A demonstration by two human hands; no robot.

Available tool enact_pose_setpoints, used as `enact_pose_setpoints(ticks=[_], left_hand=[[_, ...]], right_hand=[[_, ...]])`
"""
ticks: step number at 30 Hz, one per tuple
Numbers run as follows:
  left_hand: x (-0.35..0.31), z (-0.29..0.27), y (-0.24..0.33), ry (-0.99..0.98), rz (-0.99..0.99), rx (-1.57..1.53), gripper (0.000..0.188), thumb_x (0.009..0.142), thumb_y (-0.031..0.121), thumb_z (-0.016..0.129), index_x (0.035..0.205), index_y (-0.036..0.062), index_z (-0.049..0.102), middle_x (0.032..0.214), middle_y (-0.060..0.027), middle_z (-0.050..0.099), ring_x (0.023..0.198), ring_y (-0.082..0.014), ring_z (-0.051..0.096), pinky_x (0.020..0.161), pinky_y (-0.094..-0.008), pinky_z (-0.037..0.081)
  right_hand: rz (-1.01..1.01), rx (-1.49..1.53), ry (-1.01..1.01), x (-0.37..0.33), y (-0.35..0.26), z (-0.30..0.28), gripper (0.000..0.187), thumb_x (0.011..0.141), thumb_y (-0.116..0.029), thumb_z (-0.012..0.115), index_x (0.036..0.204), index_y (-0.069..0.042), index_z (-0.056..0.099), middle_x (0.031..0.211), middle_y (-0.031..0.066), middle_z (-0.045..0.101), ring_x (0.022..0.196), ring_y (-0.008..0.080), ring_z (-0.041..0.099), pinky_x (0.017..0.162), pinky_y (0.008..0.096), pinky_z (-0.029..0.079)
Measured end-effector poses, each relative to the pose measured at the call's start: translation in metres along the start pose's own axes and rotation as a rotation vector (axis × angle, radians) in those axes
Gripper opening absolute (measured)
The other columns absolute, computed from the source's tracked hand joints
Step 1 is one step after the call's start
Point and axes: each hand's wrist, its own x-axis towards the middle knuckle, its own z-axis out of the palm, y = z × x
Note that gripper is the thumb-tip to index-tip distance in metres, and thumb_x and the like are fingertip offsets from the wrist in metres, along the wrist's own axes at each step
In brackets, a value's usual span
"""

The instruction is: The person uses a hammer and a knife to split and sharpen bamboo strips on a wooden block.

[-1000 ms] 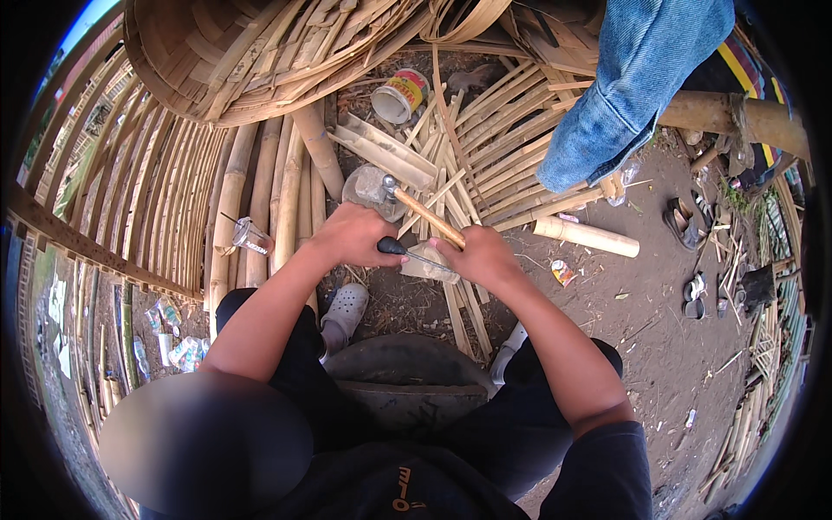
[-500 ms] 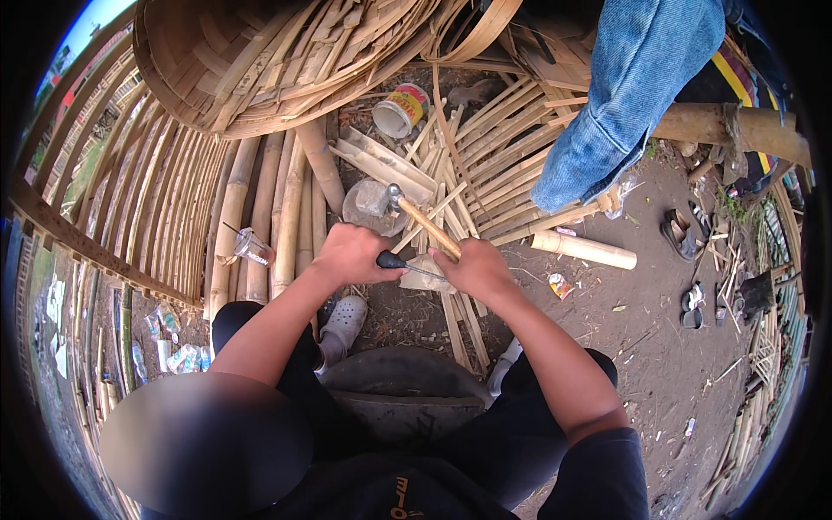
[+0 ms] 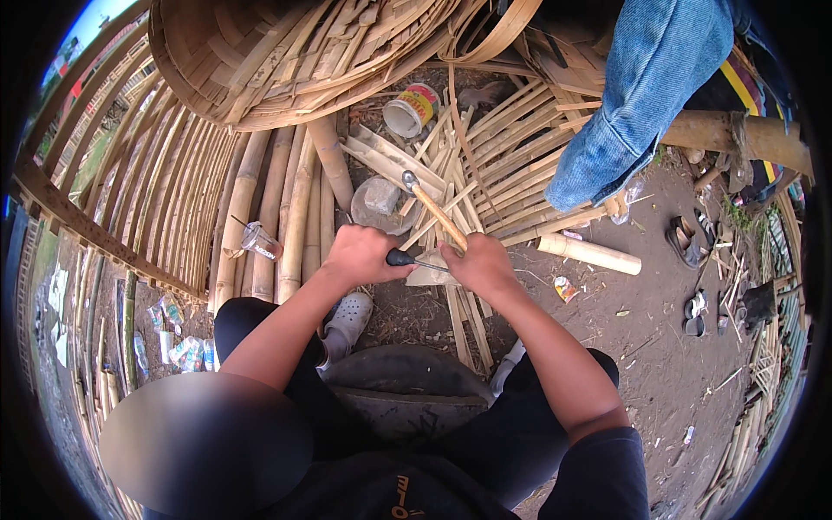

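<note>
My left hand (image 3: 362, 254) is closed around the black handle (image 3: 399, 257) of a tool with a thin metal shaft (image 3: 431, 266), whose exact kind I cannot make out. The shaft points right, and its far end reaches the fingers of my right hand (image 3: 478, 263). That right hand is also closed on a hammer (image 3: 440, 214), its wooden handle slanting up and left to a small metal head. Just below the shaft lies a pale flat piece (image 3: 426, 276), partly covered by my right hand. Both hands are in front of my knees, close together.
Bamboo poles (image 3: 296, 212) and a slatted bamboo frame (image 3: 165, 199) stand left. Split strips (image 3: 520, 152) lie ahead, below a large woven basket (image 3: 208, 65). A stone (image 3: 381, 197), a paint bucket (image 3: 407, 115) and another person's denim leg (image 3: 641, 104) are close by.
The view has shifted slightly, so the surroundings sit a little farther right. Compared with the ground, the hammer head has risen slightly. Both hands keep their grips and have hardly moved.
</note>
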Motion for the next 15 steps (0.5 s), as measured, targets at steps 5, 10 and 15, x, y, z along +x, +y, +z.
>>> enact_pose_setpoints(ticks=[5, 10, 15], left_hand=[[-0.0007, -0.0007, -0.0013, -0.006, -0.015, -0.005, 0.042, 0.074, 0.057, 0.066, 0.075, 0.0161, 0.072, 0.068, -0.0071, 0.067, 0.069, -0.0257, 0.067, 0.062, -0.0382, 0.052], [-0.0015, -0.0005, -0.0026, 0.000, -0.023, -0.015, 0.041, 0.074, 0.057, 0.066, 0.075, 0.0162, 0.072, 0.068, -0.0066, 0.067, 0.069, -0.0256, 0.067, 0.062, -0.0382, 0.053], [-0.0012, -0.0005, -0.0023, 0.008, -0.032, -0.006, 0.041, 0.073, 0.056, 0.067, 0.073, 0.0156, 0.071, 0.068, -0.0066, 0.067, 0.069, -0.0256, 0.067, 0.062, -0.0381, 0.053]], right_hand=[[-0.026, -0.021, 0.020, 0.0005, -0.0031, 0.0006, 0.053, 0.086, -0.044, 0.063, 0.079, 0.008, 0.066, 0.076, 0.0282, 0.065, 0.079, 0.0408, 0.066, 0.076, 0.0454, 0.053], [-0.010, -0.022, 0.003, 0.0019, -0.0054, 0.0002, 0.052, 0.085, -0.044, 0.063, 0.079, 0.008, 0.066, 0.077, 0.0278, 0.065, 0.079, 0.0404, 0.067, 0.076, 0.0450, 0.053], [-0.002, -0.012, -0.010, 0.0027, -0.0064, -0.0008, 0.052, 0.085, -0.044, 0.063, 0.080, 0.008, 0.066, 0.078, 0.0276, 0.065, 0.080, 0.0400, 0.067, 0.076, 0.0448, 0.053]])
